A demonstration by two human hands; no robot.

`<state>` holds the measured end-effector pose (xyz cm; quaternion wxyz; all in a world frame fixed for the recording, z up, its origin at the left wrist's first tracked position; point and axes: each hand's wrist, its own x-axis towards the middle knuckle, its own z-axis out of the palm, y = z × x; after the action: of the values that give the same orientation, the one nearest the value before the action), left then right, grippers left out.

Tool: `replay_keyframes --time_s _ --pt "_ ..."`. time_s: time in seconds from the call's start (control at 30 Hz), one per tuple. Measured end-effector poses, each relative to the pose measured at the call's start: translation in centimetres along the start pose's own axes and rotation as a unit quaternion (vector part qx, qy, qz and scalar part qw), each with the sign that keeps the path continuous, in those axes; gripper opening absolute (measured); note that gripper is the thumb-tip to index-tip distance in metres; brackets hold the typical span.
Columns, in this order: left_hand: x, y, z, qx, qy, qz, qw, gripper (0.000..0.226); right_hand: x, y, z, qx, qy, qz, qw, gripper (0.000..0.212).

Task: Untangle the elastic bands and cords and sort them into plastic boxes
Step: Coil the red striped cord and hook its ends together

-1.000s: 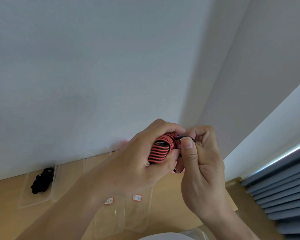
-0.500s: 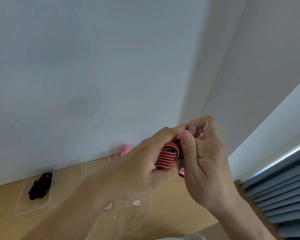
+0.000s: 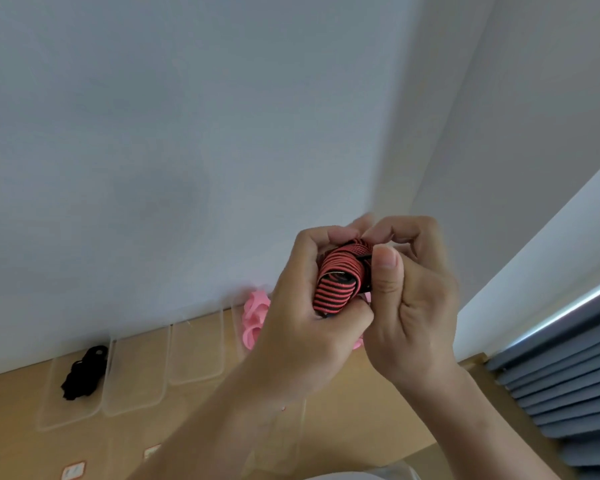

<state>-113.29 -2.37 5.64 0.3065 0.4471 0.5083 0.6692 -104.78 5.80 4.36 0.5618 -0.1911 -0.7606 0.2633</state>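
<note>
Two grips, left hand (image 3: 305,327) and right hand (image 3: 416,306), clasp striped band (image 3: 340,278), long axis near-upright

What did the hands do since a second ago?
The right hand closed in on the red and black striped band: its thumb now presses the band's side, its fingertips meeting those of the left hand above it. The left hand still grips the band. The black bundle stays in its clear box.

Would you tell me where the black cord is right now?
In the head view the black cord lies at lower left, inside the leftmost clear box on the wooden table, close to the white wall.
</note>
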Motion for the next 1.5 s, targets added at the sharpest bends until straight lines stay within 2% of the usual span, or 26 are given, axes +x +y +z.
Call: replay_keyframes --time_s 0.07,0.2,0.27,0.37,0.5,0.7,0.83,1.0,1.07,1.13,1.23,1.3,1.37,1.4,1.5 --pt "-0.1 -0.2 0.5 -0.017 0.032 0.027 0.999 0.051 0.0 0.0 0.2 -0.006 0.02 -0.003 1.0 0.064" --pt "0.0 -0.1 0.1 0.099 0.085 0.086 0.988 0.054 0.9 0.4 0.0 -0.022 0.026 -0.009 0.999 0.065" --pt "-0.3 -0.1 -0.3 0.1 0.105 0.082 0.986 0.057 1.2 0.3 0.0 -0.024 0.029 -0.019 0.999 0.063" --pt "-0.8 -0.2 0.1 0.061 0.136 0.12 0.982 0.039 1.5 -0.3 0.2 -0.024 0.046 -0.045 0.998 0.058" --pt "-0.7 -0.2 0.2 0.106 0.132 0.179 0.969 0.027 1.6 -0.8 0.4 -0.038 0.06 -0.066 0.995 0.056" --pt "0.9 0.0 -0.2 0.198 0.08 0.268 0.939 0.027 2.2 -1.6 -0.5 -0.082 0.075 -0.023 0.994 0.048" --pt "1.4 -0.6 -0.5 0.222 0.077 0.257 0.937 0.031 2.4 -1.2 -0.7 -0.099 0.044 0.032 0.994 0.052" --pt "1.0 -1.3 -0.4 0.201 0.083 0.209 0.953 0.027 2.3 -0.6 -0.3 -0.153 0.012 0.049 0.987 0.057" --pt "1.1 -1.1 0.1 0.189 0.089 0.204 0.956 0.024 2.3 -0.6 -0.3 -0.12 0.009 0.084 0.989 0.055" --pt "1.4 -0.8 0.7 0.182 0.091 0.191 0.96 0.025 2.4 -0.6 -0.2 -0.023 0.017 0.153 0.988 0.046" --pt "1.5 -0.9 1.2 0.173 0.075 0.162 0.968 0.026 2.6 -0.6 -0.2 0.151 0.016 0.313 0.938 0.046" --pt "1.3 -1.1 1.1 0.172 0.062 0.15 0.972 0.029 2.9 -1.1 -0.4 0.252 0.014 0.413 0.875 0.046" --pt "1.1 -1.3 1.1 0.173 0.051 0.139 0.974 0.031 3.2 -1.3 -0.6 0.314 0.017 0.476 0.821 0.046" --pt "1.0 -1.3 1.2 0.175 0.048 0.136 0.974 0.031 3.3 -1.4 -0.7 0.322 0.022 0.488 0.811 0.045" --pt "0.8 -1.0 1.4 0.182 0.043 0.133 0.973 0.033 3.6 -1.6 -1.1 0.302 0.045 0.499 0.811 0.047"
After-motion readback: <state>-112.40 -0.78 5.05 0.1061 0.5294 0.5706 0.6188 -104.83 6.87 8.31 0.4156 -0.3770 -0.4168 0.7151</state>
